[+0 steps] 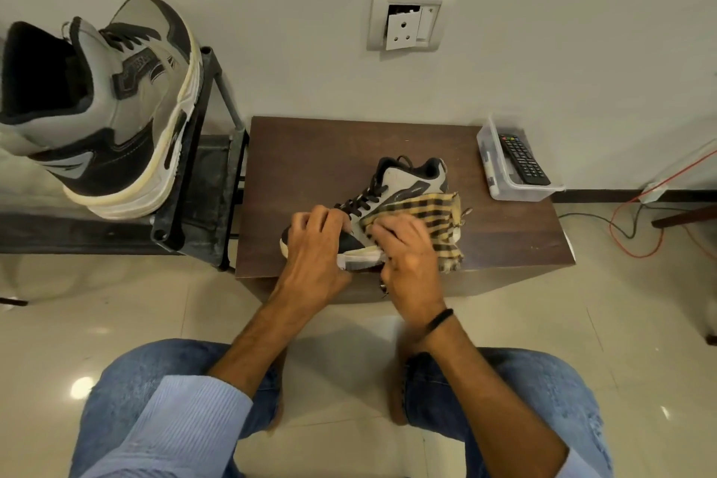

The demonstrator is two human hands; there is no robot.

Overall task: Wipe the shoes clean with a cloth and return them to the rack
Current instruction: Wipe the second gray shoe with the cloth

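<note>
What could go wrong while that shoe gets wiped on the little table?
The shoe sits close to the front edge of the table; a hard push with the cloth could slide it off, though the left hand steadies its toe. The other shoe seems to overhang the rack and might tip if bumped.

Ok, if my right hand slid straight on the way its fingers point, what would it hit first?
Probably the left hand, gripping the shoe just ahead; only a strip of its side lies between. Depth is unclear.
</note>
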